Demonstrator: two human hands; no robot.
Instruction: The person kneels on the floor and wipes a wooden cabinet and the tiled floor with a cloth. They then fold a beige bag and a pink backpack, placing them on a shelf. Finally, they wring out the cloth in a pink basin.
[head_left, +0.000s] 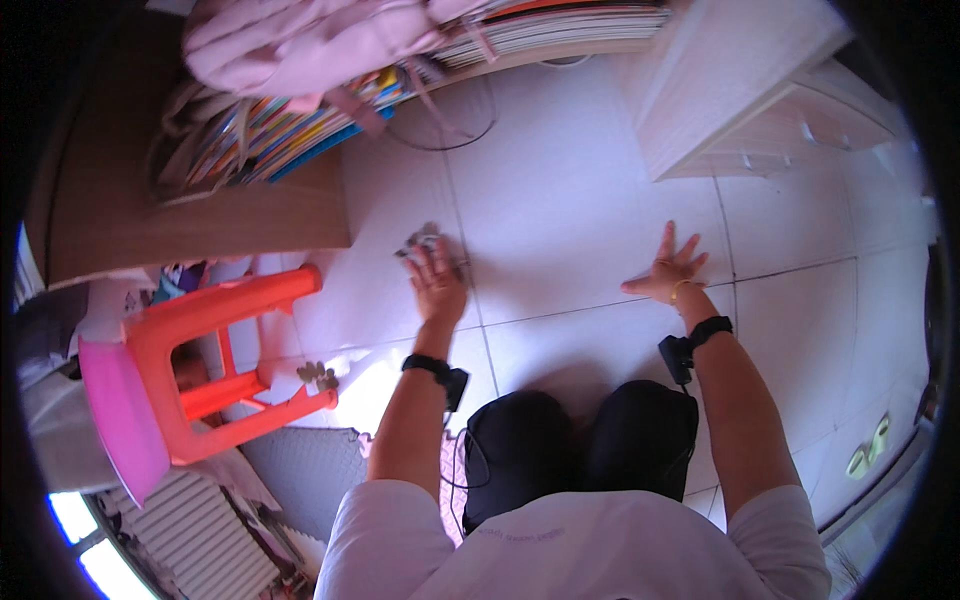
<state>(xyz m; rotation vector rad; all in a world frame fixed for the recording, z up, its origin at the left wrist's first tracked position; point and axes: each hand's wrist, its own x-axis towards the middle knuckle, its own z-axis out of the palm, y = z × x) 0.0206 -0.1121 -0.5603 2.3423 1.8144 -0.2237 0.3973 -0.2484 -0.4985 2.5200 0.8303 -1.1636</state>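
Observation:
My left hand (436, 289) reaches over the white tiled floor (555, 247), palm down, with its fingers partly spread. Just past and partly under its fingertips lies a small mottled grey-brown item (426, 234), too blurred to name. The left thumb is hidden, so I cannot tell whether the hand grips this item or only touches it. Further right, my right hand (667, 274) spreads its fingers wide, palm down at the tiles, and nothing shows in it. A yellow bracelet (677, 291) circles that wrist. Both wrists carry black straps with small box-shaped devices.
An orange plastic stool (225, 375) lies tipped at left, its pink seat (124, 420) outward. A brownish clustered item (319, 375) lies by its leg. Ahead are shelved books (292, 139), a pink bag (315, 45) with hanging straps, and a wooden drawer cabinet (795, 127). Pale-green slippers (868, 450) are at right.

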